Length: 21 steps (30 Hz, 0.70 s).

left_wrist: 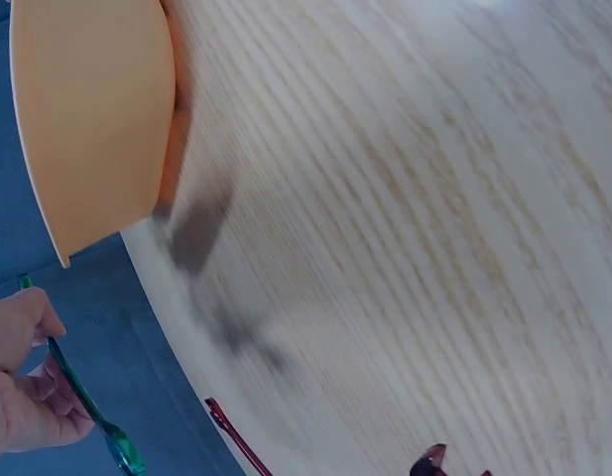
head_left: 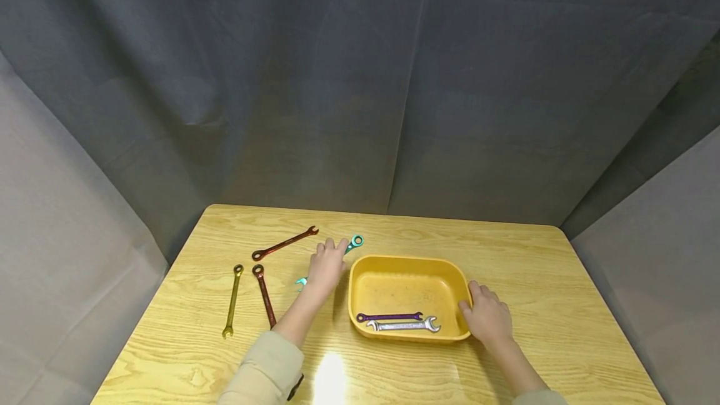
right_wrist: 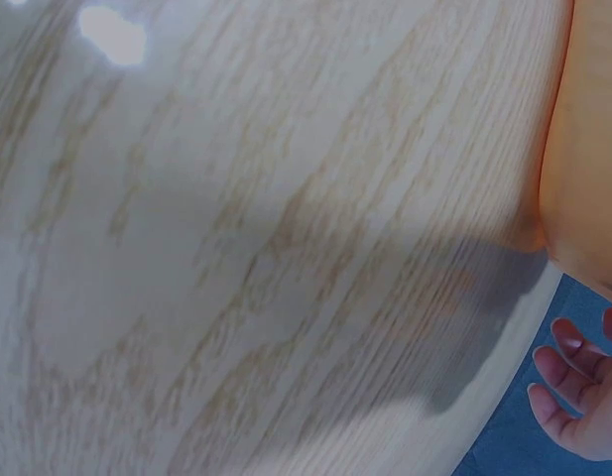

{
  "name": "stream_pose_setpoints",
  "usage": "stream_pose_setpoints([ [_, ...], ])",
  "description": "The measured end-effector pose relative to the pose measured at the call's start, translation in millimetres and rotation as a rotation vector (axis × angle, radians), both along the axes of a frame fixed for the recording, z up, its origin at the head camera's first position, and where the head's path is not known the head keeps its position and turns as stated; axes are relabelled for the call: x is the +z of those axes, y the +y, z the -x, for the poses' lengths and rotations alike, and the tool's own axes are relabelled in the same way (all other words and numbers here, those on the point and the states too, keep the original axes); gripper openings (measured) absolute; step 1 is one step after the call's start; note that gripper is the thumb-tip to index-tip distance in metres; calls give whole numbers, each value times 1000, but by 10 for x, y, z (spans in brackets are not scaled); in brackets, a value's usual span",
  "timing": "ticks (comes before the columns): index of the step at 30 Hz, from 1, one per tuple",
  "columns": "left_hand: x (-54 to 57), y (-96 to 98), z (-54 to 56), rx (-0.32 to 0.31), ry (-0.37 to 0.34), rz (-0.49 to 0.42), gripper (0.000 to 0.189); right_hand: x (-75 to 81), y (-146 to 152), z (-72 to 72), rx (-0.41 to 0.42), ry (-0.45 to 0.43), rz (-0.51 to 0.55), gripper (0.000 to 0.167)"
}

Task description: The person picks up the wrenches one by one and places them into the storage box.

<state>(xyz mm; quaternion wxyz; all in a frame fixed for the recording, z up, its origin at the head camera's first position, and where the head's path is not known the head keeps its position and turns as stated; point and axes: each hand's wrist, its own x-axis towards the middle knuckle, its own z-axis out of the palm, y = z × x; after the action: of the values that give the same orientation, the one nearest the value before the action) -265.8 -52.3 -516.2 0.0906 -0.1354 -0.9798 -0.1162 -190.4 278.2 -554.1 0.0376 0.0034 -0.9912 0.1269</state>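
Note:
In the head view my left hand [head_left: 325, 267] holds a green combination wrench [head_left: 355, 243] by its middle, left of a yellow plastic tub [head_left: 413, 261]. The left wrist view shows thumb and fingers pinching the green wrench [left_wrist: 75, 387], raised over the table. My right hand [head_left: 488, 316] grips the tub's right rim, thumb over the edge and the other fingers outside. In the right wrist view those fingers [right_wrist: 563, 377] are loosely bent beside the tub's wall [right_wrist: 588, 149]. Inside the tub lie a purple wrench [head_left: 390, 316] and a silver open-end wrench [head_left: 405, 325], side by side near the front wall.
Left of the tub, a gold wrench [head_left: 233, 302], a dark red wrench [head_left: 265, 295] and a reddish-orange wrench [head_left: 287, 244] lie apart on the wooden table [head_left: 562, 330]. My left forearm covers the dark red wrench's lower end. Grey curtain [head_left: 360, 80] hangs behind the table.

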Motion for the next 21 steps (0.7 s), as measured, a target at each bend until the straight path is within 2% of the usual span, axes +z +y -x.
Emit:
stream_pose_setpoints([
  [7,48,86,-41,-43,-1,30,38,-1,-2,0,-2,0,1,42],
  [13,99,168,-78,-82,0,42,42,-22,8,7,-6,8,8,41],
  [21,109,283,-110,-138,0,82,44,-4,6,3,-9,8,12,40],
])
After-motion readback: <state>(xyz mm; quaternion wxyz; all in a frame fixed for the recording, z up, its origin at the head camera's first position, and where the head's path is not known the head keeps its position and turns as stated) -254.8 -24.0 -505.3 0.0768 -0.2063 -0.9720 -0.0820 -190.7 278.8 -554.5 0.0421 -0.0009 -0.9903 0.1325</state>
